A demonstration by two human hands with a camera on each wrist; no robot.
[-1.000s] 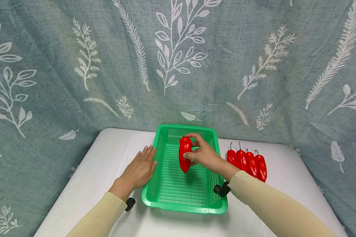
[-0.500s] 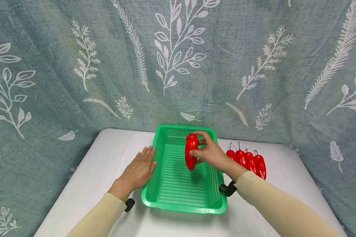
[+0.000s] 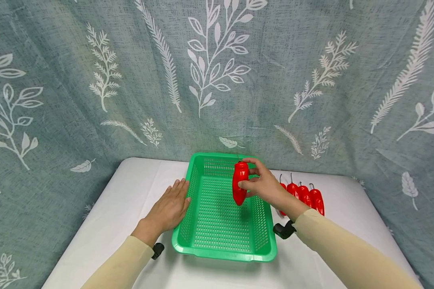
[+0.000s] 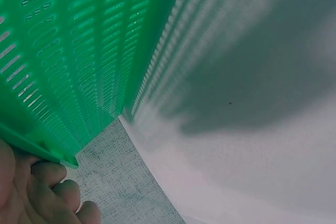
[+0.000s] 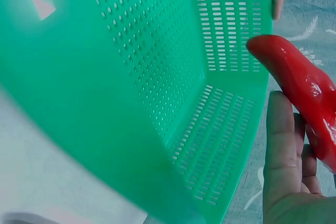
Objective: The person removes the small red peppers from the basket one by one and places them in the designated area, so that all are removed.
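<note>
In the head view my right hand (image 3: 268, 188) holds a glossy red chili pepper (image 3: 240, 184) over the right half of a green plastic basket (image 3: 222, 257). The thumb is on the near side of the pepper and the fingers are behind it. The pepper hangs roughly upright, stem end up and tip down. The right wrist view shows the pepper (image 5: 302, 80) above the basket's rim, beside the thumb. My left hand (image 3: 168, 206) lies with its fingers extended along the basket's left rim. From the left wrist view, its fingers (image 4: 50, 174) are at the rim's outer side.
Several more red chili peppers (image 3: 305, 196) lie in a row right of the basket, stems toward the back, partly covered by my right forearm. A white-covered table (image 3: 141, 184) bears everything. Patterned grey-green cloth (image 3: 217, 132) hangs directly behind it.
My right hand has moved right and slightly up with the chili pepper, from the middle of the basket toward its right side. The left hand has stayed at the left rim.
</note>
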